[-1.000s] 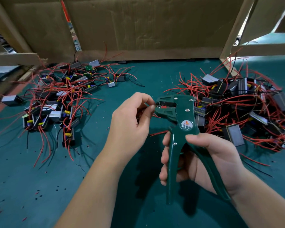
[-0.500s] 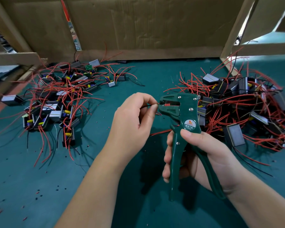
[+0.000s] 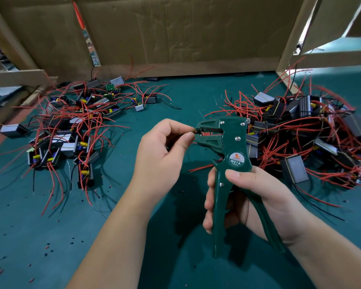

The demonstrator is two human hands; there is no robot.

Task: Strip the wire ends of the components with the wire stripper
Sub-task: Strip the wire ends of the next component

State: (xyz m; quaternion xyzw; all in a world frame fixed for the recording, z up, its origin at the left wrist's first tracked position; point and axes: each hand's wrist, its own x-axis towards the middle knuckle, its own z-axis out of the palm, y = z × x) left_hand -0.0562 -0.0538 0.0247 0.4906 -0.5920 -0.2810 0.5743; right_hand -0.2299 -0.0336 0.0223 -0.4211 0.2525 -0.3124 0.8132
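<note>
At left, boxy black components (image 3: 50, 157) trail glossy red wires (image 3: 53, 184) over the teal mat (image 3: 29, 236). At centre the left hand (image 3: 161, 157) pinches a thin wire end (image 3: 193, 132), seemingly inside the nose of the matte green wire stripper (image 3: 229, 142), its curved handles gripped by the right hand (image 3: 250, 195).

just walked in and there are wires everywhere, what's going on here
A person is stripping wire ends. The right hand grips the handles of a green wire stripper, held upright above the green table. The left hand pinches a wire end and holds it at the stripper's head. A left pile and a right pile of components with red wires lie on the table.
</note>
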